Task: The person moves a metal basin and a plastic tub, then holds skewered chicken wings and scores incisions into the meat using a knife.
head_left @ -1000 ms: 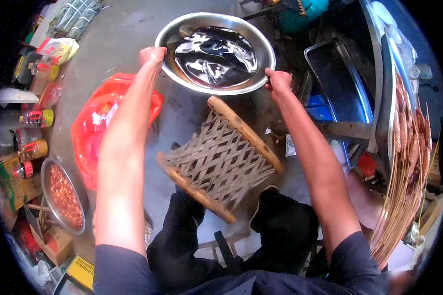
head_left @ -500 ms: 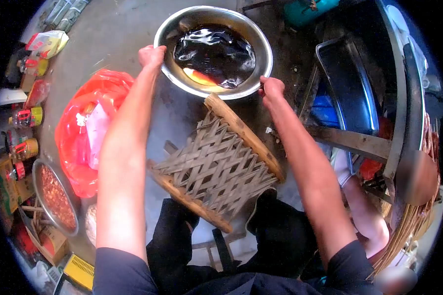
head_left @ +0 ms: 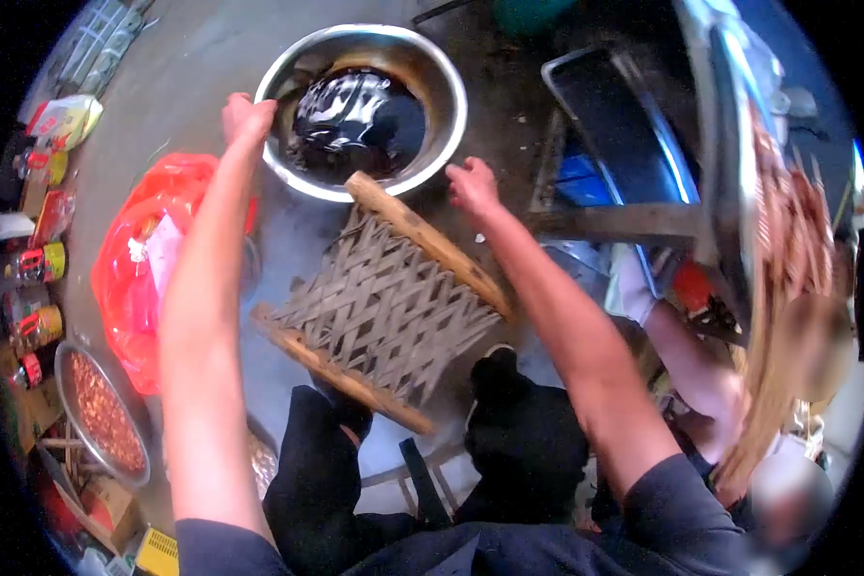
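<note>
A wide metal basin [head_left: 456, 115] holding dark, shiny liquid [head_left: 355, 125] is in front of me at the top of the head view. My left hand [head_left: 250, 117] is at its left rim with fingers closed on the edge. By the lower right rim, my right hand [head_left: 473, 185] hovers just off the metal, its fingers loosely bent and apart, nothing in them. Between my forearms stands a low stool [head_left: 384, 298] with a woven strap seat and two wooden rails, its far end overlapping the basin's near rim.
To the left are a red plastic bag [head_left: 130, 307], a bowl of reddish bits [head_left: 106, 413] and several bottles [head_left: 36, 262]. A wooden frame [head_left: 624, 223] with a dark tray [head_left: 614, 125] stands on the right. Another person's arm [head_left: 691, 355] shows at lower right.
My right hand has come off the basin's rim, while the left stays at it. The liquid has levelled toward the middle of the basin. The whole view has shifted somewhat.
</note>
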Motion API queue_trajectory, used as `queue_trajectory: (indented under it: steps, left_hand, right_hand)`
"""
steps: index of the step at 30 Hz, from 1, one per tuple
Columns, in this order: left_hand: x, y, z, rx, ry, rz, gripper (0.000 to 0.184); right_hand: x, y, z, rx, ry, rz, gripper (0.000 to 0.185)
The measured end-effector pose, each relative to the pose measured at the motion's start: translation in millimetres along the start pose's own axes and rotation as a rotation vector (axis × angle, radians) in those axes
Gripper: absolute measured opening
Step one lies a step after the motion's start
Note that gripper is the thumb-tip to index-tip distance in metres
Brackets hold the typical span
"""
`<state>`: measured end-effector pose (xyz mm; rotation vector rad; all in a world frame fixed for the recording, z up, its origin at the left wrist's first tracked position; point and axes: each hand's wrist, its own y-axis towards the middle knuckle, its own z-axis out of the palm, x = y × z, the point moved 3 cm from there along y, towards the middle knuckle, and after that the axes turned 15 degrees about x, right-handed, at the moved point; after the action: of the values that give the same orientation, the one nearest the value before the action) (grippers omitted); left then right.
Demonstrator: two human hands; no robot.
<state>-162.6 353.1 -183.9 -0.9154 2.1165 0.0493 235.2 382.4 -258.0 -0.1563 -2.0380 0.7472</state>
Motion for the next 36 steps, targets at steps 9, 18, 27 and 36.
queue_trajectory:
  steps: [9,18,27,36]
  left_hand:
    - [-149,-185,-58,0.434,-0.389,0.726,0.019]
    - [-242,-385,-62,0.629,-0.25,0.945,0.046]
    - [-294,-390,-33,0.74,-0.608,0.671,0.018]
    - [-307,-379,-28,0.779,-0.739,0.482,0.011]
  right_hand:
    - [-25,-200,-50,0.157,0.372,-0.169,0.019]
    - [-101,-391,-133,-0.01,0.64,-0.099,0.03]
    - [-125,-528,-243,-0.333,0.744,-0.281,0.033]
    - [-78,-512,-292,-0.406,0.904,-0.541,0.035]
